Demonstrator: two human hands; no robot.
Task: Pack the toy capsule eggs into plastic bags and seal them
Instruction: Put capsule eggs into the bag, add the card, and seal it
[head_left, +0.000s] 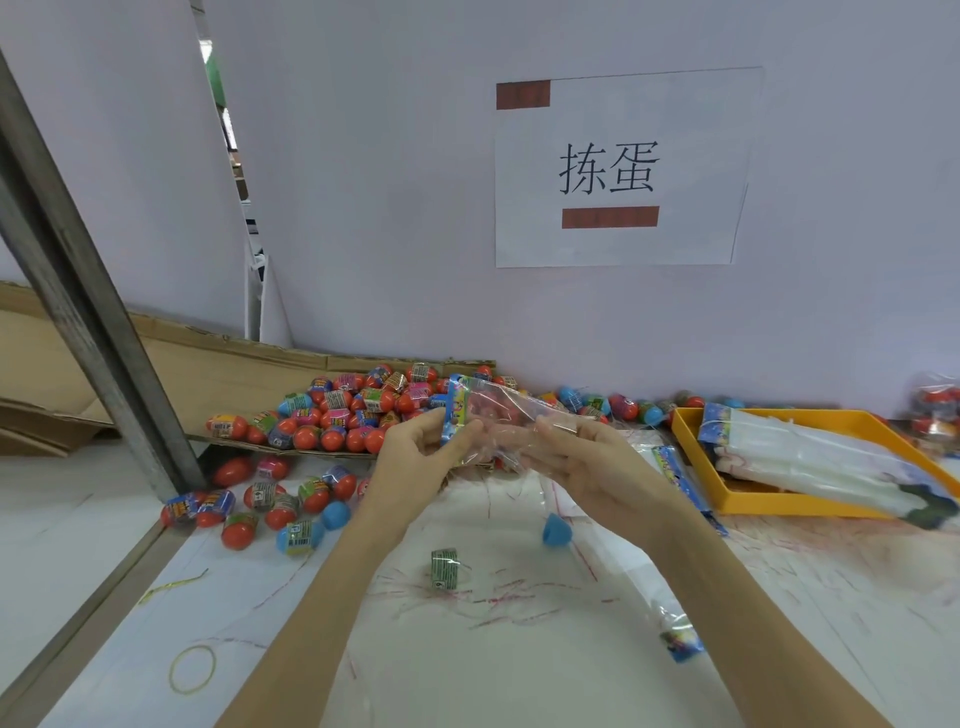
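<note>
Both my hands hold one clear plastic bag (506, 410) with a blue printed header, raised above the table. My left hand (415, 457) pinches the header end between thumb and fingers. My right hand (582, 457) grips the other end of the bag. A heap of red and blue capsule eggs (337, 410) lies behind my left hand on a cardboard sheet. More eggs (260, 504) are scattered on the white table at the left. The bag looks to hold no egg, though eggs show through it.
A yellow tray (737, 501) at the right holds a stack of unused bags (810, 457). Loose on the table: a blue capsule half (557, 530), a green label ring (444, 569), a yellow rubber band (192, 669), a flat bag (675, 631). A metal post (83, 312) slants at left.
</note>
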